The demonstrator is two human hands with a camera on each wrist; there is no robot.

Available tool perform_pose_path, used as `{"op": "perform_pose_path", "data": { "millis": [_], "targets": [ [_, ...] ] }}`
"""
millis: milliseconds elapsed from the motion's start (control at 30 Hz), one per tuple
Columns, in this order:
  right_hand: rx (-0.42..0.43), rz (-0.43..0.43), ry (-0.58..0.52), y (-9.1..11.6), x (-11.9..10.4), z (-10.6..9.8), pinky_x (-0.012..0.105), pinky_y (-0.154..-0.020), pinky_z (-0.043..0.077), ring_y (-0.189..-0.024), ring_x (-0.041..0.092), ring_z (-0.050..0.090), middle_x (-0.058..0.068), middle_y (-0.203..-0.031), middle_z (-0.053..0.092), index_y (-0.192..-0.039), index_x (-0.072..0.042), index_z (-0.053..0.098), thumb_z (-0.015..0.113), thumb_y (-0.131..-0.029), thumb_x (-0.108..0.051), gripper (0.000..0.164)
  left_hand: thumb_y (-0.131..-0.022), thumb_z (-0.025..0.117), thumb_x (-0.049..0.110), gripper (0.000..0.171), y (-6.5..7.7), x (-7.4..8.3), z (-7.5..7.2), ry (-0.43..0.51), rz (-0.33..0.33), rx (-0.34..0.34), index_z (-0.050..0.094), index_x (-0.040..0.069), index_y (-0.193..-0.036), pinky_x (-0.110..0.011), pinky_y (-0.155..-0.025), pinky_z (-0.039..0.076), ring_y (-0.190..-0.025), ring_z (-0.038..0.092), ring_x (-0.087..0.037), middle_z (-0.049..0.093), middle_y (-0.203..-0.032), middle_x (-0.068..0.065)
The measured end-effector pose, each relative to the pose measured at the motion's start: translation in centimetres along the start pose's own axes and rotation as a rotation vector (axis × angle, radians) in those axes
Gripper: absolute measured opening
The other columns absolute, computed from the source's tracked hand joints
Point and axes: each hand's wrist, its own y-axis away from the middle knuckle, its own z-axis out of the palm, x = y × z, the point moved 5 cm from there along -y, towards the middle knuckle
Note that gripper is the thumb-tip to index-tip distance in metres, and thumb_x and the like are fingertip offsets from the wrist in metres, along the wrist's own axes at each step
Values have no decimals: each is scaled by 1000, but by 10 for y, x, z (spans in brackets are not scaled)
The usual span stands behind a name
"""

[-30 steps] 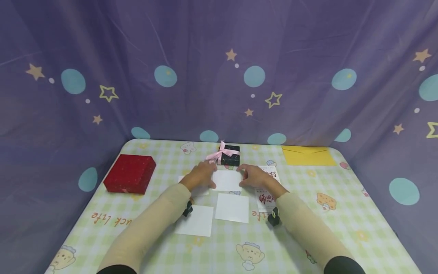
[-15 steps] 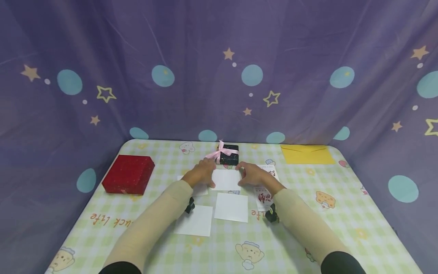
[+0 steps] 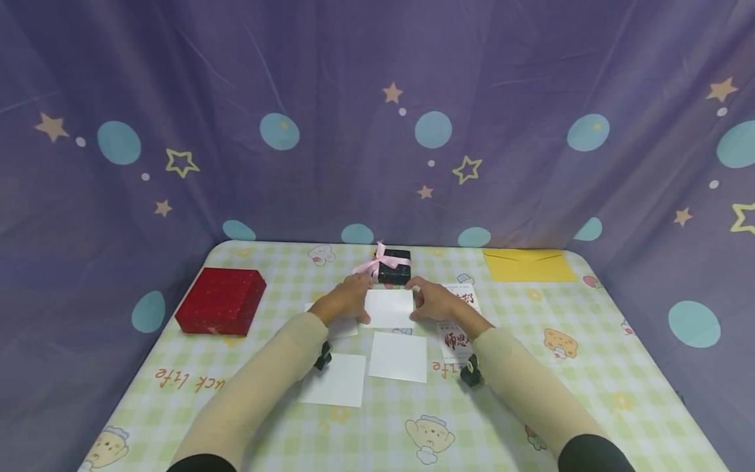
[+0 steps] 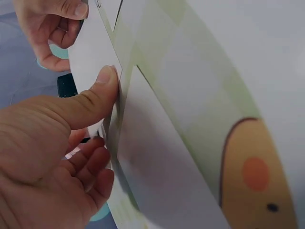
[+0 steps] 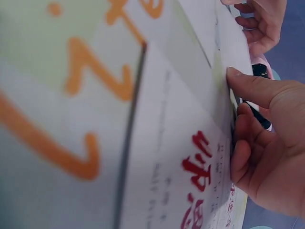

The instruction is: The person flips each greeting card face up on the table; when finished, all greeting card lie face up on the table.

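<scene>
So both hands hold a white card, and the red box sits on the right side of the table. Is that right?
Not quite: the red box sits on the left side of the table, as the head view shows. The left hand and right hand do hold a white card.

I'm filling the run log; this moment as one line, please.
left hand: pinches white card, left side; right hand: pinches same card, right side; black box: beyond card
</scene>
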Motion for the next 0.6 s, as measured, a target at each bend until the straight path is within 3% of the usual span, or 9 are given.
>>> {"op": "perform_pose_path", "data": {
  "millis": [167, 333, 467, 600],
  "targets": [
    [28, -43, -38, 5, 1, -1, 35, -83, 49, -82, 15, 58, 1, -96, 64, -140, -20, 47, 84, -83, -16, 68, -70, 94, 23, 85, 0, -1, 0, 0, 50, 69, 54, 3, -142, -47, -118, 38, -137, 47, -35, 52, -148, -18],
    [78, -59, -69, 11, 1, -2, 34, -85, 50, -83, 12, 60, 0, -96, 65, -149, -16, 42, 80, -87, -16, 73, -80, 87, 16, 58, 5, 1, -8, 35, 122, 218, 61, 12, -131, -43, -101, 52, -111, 60, -25, 61, -126, -10],
    [137, -90, -57, 14, -1, -5, 29, -72, 50, -74, 11, 59, 0, -87, 68, -137, -15, 61, 70, -95, -23, 44, -88, 77, 10, 24, 14, 5, -20, 28, 221, 401, 70, 19, -110, -36, -82, 55, -92, 61, -17, 64, -106, -2],
    [217, -90, -99, 15, 0, -11, 26, -60, 45, -63, 12, 56, 3, -75, 69, -117, -16, 76, 63, -101, -28, 24, -92, 74, 15, 13, 22, 5, -27, 9, 255, 505, 79, 23, -101, -28, -67, 50, -77, 58, -11, 64, -89, 4]
  ]
}}
